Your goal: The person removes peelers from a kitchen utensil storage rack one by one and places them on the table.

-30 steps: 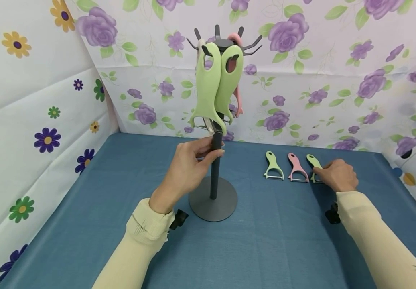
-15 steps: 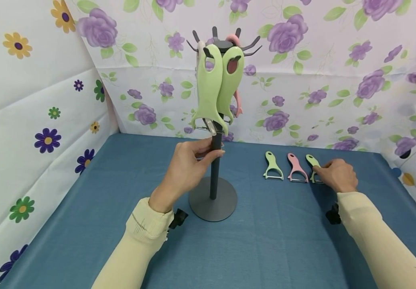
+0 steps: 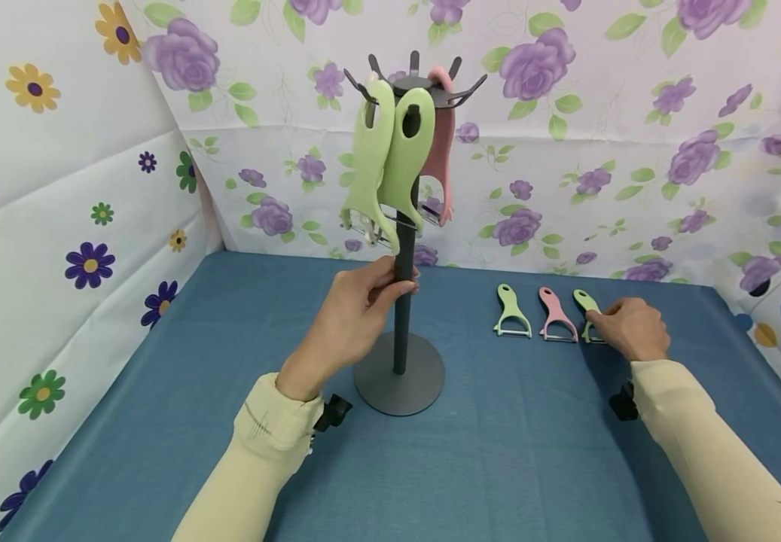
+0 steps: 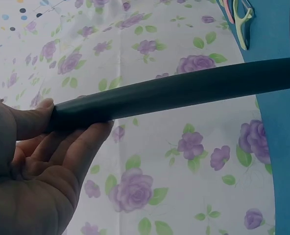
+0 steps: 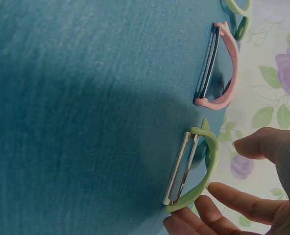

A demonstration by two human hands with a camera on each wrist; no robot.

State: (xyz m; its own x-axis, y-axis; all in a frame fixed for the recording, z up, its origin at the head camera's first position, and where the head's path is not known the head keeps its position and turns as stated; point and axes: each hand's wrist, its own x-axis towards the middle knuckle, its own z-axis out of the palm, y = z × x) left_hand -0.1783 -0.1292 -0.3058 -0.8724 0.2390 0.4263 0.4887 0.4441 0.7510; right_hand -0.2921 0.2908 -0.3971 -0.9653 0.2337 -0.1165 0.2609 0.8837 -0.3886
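**Our hands at the rack and peelers**

Our left hand (image 3: 356, 316) holds the rack pole (image 3: 402, 316) mid-table. Our right hand (image 3: 627, 327), fingers loose, touches the green peeler (image 5: 191, 171) near the table's back right, beside the pink peeler (image 3: 557, 316).

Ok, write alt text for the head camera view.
A person's left hand grips the pole of a dark grey hook stand hung with green and pink plastic peelers, while the right hand touches the rightmost green peeler of three lying in a row on the blue tablecloth.
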